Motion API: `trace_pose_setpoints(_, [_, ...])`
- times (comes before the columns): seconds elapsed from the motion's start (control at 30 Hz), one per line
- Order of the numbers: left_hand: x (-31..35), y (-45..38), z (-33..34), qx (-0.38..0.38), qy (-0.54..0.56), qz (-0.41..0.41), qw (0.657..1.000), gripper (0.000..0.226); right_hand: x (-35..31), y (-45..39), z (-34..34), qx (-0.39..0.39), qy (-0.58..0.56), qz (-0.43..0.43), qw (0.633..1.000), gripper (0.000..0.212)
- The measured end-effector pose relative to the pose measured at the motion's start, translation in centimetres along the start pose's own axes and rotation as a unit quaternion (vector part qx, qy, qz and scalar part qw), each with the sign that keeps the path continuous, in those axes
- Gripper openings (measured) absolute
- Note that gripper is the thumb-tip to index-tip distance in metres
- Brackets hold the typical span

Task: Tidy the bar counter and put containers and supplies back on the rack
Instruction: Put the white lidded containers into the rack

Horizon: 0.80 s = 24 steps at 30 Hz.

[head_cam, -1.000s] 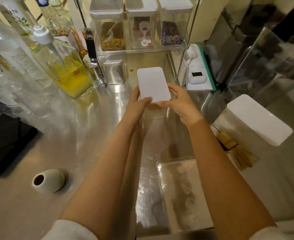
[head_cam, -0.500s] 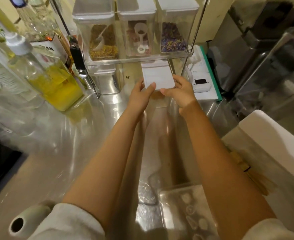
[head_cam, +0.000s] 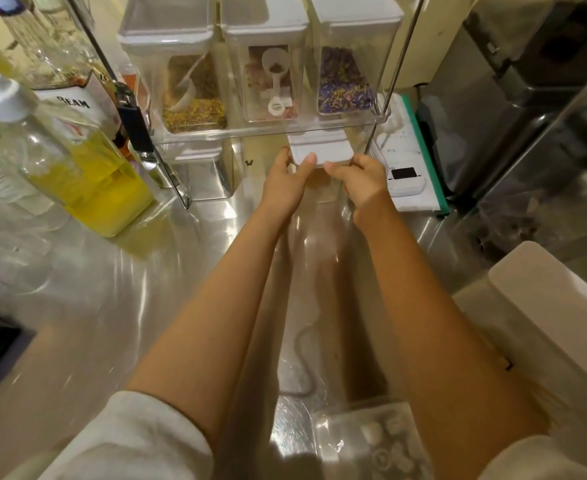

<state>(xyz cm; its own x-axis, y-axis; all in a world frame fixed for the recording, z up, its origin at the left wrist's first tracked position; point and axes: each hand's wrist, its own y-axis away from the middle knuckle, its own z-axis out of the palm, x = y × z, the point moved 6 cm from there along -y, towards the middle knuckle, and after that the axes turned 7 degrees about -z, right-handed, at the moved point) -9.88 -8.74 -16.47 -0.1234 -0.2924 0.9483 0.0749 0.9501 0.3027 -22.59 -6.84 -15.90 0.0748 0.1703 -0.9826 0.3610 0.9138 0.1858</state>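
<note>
— Lowest in frame?
— Clear lidded tub [head_cam: 371, 445] with pale shapes inside, bottom right, on the steel counter [head_cam: 119, 306]. White-lidded container [head_cam: 555, 306] at the right edge, further up.

— And mid-frame?
— Both forearms reaching up the centre. Left hand [head_cam: 285, 183] and right hand [head_cam: 363, 178] gripping a white-lidded clear container [head_cam: 321, 152], thumbs curled over the near lid edge, other fingers along its sides. Container just above centre, half under the rack's [head_cam: 268, 133] clear upper shelf, at the lower level's right side.

— Beside it?
— Another white-lidded container [head_cam: 204, 171] on the lower level, to the left, well apart. Pump bottle of yellow liquid [head_cam: 88, 174] at left. Small white device with a dark screen [head_cam: 406, 180] on a green-edged sheet, right of the rack.

— Furthest back?
— Three white-lidded jars on the upper shelf, top centre: yellow dried petals [head_cam: 191, 105], pink bits with a white scoop [head_cam: 271, 88], purple petals [head_cam: 345, 88]. Glass bottles upper left, blurred.
</note>
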Motion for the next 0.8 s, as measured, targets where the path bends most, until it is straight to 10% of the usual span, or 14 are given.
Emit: trace_pose_setpoints(0.8, [1.2, -3.5, 2.6, 0.033, -0.035, -0.036, 0.998, 0.063, 0.9, -2.6, -0.3, 0.12, 0.107, 0.037, 0.986, 0.054])
